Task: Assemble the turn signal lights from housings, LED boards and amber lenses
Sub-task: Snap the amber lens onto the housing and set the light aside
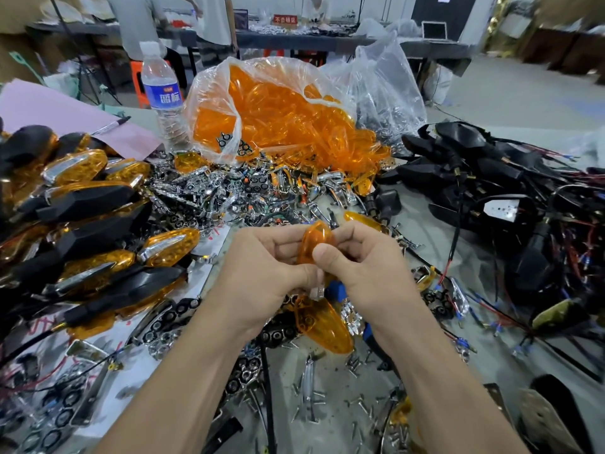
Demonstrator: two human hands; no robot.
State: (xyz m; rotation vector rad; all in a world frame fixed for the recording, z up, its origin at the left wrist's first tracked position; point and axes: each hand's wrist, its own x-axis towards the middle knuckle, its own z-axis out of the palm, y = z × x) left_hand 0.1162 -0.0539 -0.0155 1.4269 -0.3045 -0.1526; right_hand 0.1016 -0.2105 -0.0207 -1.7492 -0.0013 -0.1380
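Observation:
Both my hands meet at the middle of the table around one amber lens (pixel 313 241). My left hand (pixel 262 267) grips its left side with curled fingers. My right hand (pixel 363 263) pinches its right side, thumb pressed on the lens face. A clear or chrome piece (pixel 318 287) sticks out below the lens between my palms. Another amber lens (pixel 322 324) lies on the table just under my hands. A clear bag of amber lenses (pixel 281 119) stands behind. Black housings with wires (pixel 484 178) are heaped at the right.
Finished amber-and-black lights (pixel 85 221) are stacked at the left. Chrome reflectors and LED boards (pixel 235 194) cover the middle. A water bottle (pixel 162 93) and a pink sheet with a marker (pixel 65 109) stand at the back left. Loose screws (pixel 327 394) lie near the front edge.

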